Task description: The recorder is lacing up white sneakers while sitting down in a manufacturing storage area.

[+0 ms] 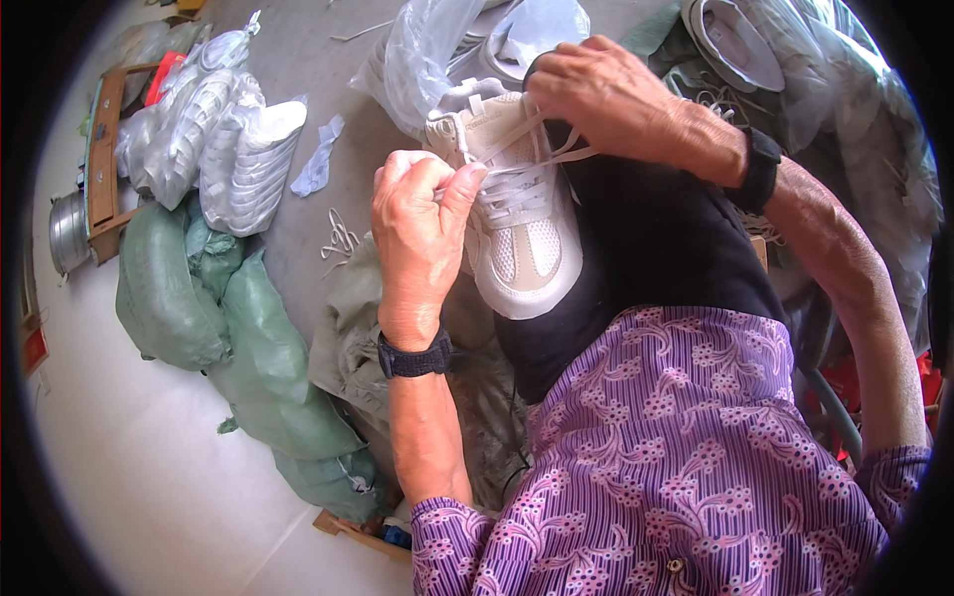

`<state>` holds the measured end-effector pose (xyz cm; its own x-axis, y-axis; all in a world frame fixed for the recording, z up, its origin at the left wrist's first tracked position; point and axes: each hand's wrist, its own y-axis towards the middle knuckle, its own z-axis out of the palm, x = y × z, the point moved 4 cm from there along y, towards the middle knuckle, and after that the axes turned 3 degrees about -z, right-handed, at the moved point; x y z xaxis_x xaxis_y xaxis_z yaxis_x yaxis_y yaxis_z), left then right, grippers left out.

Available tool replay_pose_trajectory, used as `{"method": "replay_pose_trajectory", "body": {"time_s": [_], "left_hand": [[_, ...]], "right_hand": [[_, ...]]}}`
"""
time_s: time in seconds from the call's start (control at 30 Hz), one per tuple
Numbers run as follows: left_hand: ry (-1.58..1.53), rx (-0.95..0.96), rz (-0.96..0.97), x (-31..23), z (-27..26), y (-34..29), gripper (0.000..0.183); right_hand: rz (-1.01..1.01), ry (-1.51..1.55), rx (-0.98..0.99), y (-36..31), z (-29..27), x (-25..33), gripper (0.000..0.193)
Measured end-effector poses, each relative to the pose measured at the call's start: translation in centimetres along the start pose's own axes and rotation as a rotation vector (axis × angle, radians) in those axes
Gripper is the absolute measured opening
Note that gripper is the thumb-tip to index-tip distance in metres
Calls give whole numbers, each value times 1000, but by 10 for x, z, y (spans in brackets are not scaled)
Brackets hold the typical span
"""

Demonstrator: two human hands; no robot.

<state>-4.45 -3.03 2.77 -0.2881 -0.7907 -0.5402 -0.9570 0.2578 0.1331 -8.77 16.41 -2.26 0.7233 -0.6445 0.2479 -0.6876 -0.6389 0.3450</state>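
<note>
A white and beige sneaker (527,248) rests on my black-clad thigh, its toe pointing toward me. White shoelace (517,199) crosses its lower eyelets, and loose strands run over the tongue. My left hand (422,223) is closed in a pinch at the shoe's left side, with a bit of white lace showing by the thumb. Above the right side of the collar, my right hand (606,99) has its fingers curled round the lace; strands hang below it. Its fingertips are partly hidden.
At the left, bagged white shoe soles (253,164) lie by a wooden stool (102,164) and a metal pot (70,233). Green sacks (248,338) lie below them. Plastic-wrapped shoe parts (537,40) lie beyond the shoe, more bags (845,129) at the right. Loose laces (340,236) are on the floor.
</note>
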Motion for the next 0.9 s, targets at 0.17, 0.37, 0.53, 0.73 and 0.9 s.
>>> {"method": "replay_pose_trajectory", "body": {"time_s": [0.17, 0.37, 0.53, 0.73, 0.9], "left_hand": [[-194, 33, 6, 8, -2, -4, 21], [-249, -9, 8, 11, -3, -7, 13], [-236, -303, 76, 8, 3, -5, 16], [-179, -399, 91, 7, 19, 2, 15], [-54, -457, 84, 9, 26, 0, 16]], "right_hand": [[205, -65, 43, -34, -8, -47, 11], [274, -50, 30, -62, -15, -70, 4], [304, 66, 57, -57, -11, -56, 6], [352, 137, 28, -60, -8, -55, 6], [372, 23, 54, -64, -9, -66, 5]]}}
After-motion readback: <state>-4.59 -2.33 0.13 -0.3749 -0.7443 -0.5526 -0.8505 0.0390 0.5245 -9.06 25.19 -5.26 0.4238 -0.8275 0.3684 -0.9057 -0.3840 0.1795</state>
